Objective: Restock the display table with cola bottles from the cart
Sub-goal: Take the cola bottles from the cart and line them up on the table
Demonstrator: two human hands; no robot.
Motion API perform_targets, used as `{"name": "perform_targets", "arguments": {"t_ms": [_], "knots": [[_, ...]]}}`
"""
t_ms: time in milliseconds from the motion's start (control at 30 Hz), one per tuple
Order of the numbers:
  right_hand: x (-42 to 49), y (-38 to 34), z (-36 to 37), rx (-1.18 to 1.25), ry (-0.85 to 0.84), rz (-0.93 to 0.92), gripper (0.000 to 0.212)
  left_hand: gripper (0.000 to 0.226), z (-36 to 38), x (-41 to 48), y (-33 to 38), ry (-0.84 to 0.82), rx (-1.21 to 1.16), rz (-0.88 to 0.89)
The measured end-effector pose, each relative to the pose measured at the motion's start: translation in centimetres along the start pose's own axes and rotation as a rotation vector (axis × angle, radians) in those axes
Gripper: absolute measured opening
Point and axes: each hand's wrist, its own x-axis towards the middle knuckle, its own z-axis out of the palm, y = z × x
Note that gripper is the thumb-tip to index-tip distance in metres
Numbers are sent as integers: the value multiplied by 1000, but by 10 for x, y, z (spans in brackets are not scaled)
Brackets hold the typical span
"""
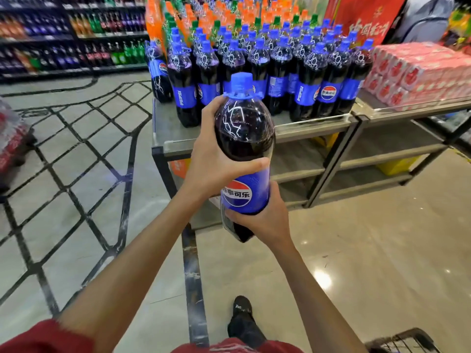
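The cola bottle (244, 128) was held upright in the air between both hands, just short of the near corner of the display table (163, 128). The left hand (211, 159) gripped its dark shoulder, fingers curled round the far side and the thumb (252, 164) lying across the front just above the label. The right hand (265, 220) gripped the lower body, fingers wrapped under the label's bottom edge.

The blue label (244, 194) carried the round red, white and blue Pepsi emblem with Chinese characters ending 可乐. The cap (241, 84) was blue.

On the table stood the other cola bottles (277, 70), close together, one reading PEPSI down its label. Shrink-wrapped red packs (418, 72) lay to their right. A corner of the wire cart (400, 340) showed at the lower right.
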Motion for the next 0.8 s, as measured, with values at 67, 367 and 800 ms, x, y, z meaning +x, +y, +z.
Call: {"name": "perform_targets", "arguments": {"t_ms": [67,367,800], "knots": [[27,2,-1,11,-5,13,91,109,8,22,-9,5,9,-12],[148,20,-8,-5,-6,0,95,112,44,120,-50,26,18,-24],[273,41,-6,-41,42,32,90,111,80,235,-119,-47,-27,-23]]}}
